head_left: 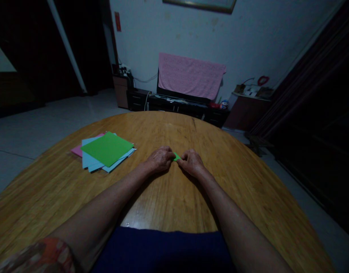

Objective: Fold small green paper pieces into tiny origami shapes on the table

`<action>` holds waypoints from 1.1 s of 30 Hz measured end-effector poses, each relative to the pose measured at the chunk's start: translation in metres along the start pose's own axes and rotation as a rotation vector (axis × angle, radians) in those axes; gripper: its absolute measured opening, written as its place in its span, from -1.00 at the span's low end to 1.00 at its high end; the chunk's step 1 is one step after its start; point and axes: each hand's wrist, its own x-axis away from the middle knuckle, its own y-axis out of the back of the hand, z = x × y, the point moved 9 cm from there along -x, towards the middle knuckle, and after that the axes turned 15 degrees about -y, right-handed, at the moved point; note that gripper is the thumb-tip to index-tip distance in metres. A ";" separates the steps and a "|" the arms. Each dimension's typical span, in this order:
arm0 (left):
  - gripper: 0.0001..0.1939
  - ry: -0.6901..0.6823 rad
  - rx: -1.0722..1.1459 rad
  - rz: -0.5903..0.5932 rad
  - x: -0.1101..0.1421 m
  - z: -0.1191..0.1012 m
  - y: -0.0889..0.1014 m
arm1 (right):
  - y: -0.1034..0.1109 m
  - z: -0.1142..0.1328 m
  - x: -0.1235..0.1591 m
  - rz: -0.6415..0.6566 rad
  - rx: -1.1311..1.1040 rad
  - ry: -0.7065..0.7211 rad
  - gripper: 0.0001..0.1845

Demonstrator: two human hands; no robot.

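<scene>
Between my two hands, close to the tabletop, is a small piece of folded green paper (177,156). My left hand (161,158) pinches its left end, fingers curled together. At the other end, my right hand (191,162) grips the paper between thumb and fingers. Most of the paper is covered by my fingers, so its full shape cannot be made out. Off to the left lies a fanned stack of coloured paper sheets, with a green sheet (107,148) on top, light blue sheets (89,161) under it and a pink sheet (77,150) at the bottom.
The round wooden table (168,129) fills the foreground. Beyond its far edge stands a low black cabinet (188,110) with a pink cloth (191,76) draped over a screen. A small stool (259,143) is by the right side, near dark curtains (299,72).
</scene>
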 end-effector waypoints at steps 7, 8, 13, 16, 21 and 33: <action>-0.62 0.250 0.045 -0.024 -0.001 0.010 0.000 | 0.001 -0.002 0.001 0.023 -0.006 -0.065 -0.76; -0.58 0.277 0.063 -0.027 0.000 0.012 0.000 | 0.001 -0.002 0.001 0.019 -0.005 -0.070 -0.77; -0.44 0.344 0.132 -0.039 0.004 0.018 0.003 | 0.002 0.000 0.003 0.032 -0.010 -0.073 -0.83; -0.46 0.361 0.171 -0.032 0.005 0.020 0.004 | 0.003 0.003 0.005 0.021 -0.025 -0.051 -0.88; -0.69 0.340 0.232 -0.033 0.007 0.024 0.003 | 0.004 0.007 0.008 0.010 -0.053 0.024 -0.89; -0.77 0.203 0.258 -0.207 0.008 0.021 0.011 | 0.006 0.010 0.010 -0.022 -0.134 0.176 -0.93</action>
